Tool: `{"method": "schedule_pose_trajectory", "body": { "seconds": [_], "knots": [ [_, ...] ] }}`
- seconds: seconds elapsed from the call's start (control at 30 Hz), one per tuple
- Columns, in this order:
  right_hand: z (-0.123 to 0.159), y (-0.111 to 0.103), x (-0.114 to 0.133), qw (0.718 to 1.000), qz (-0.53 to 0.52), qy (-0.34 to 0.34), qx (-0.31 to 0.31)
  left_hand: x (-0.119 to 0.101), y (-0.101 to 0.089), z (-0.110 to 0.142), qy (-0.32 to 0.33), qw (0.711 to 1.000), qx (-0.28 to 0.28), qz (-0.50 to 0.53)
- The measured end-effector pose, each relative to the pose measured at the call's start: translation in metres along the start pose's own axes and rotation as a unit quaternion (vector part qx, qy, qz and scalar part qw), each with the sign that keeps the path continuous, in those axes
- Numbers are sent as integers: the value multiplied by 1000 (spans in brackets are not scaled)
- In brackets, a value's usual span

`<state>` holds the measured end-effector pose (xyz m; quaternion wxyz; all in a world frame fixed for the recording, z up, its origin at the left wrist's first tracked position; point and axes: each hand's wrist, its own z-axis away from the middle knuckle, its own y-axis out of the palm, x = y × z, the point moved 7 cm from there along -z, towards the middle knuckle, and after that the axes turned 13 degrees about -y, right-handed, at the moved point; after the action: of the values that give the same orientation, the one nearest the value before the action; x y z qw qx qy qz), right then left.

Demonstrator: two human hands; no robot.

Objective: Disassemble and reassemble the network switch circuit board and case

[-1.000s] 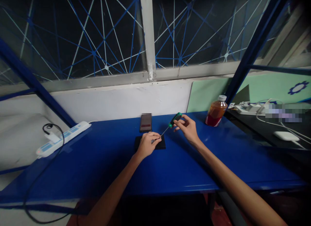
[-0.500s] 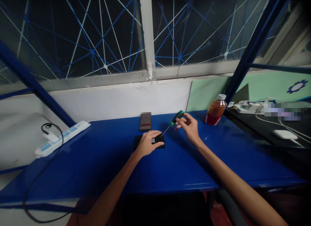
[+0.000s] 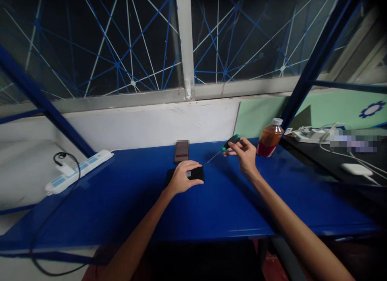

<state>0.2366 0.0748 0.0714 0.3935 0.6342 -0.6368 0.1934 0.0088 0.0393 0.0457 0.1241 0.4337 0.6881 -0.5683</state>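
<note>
A flat black rectangular device with a small pale label lies on the blue table. My left hand rests over it, with thumb and fingers gripping its near and far edges; its left part is mostly hidden under the hand. To the right, my right hand pinches the green-and-black handle of a screwdriver. The screwdriver's thin shaft slants down left, its tip near the table just beyond the device's right edge. Tiny specks lie by the tip, too small to make out.
Behind the device a phone lies near the wall. A drink bottle stands right of my right hand. On the left is a white power strip with a black cable. A white charger and cables lie on the black surface at right.
My right hand has moved right with the screwdriver, taking its tip off the device to a spot beside it. My left hand stays on the device.
</note>
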Motion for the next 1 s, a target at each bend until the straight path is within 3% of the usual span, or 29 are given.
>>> {"method": "schedule_pose_trajectory", "body": {
  "seconds": [0.23, 1.0],
  "knots": [
    [-4, -10, 2, 999, 6, -12, -36, -2, -25, 1, -53, 993, -8, 108],
    [6, 9, 7, 1000, -9, -2, 22, -4, -26, 2, -44, 993, -15, 110]
  ]
}}
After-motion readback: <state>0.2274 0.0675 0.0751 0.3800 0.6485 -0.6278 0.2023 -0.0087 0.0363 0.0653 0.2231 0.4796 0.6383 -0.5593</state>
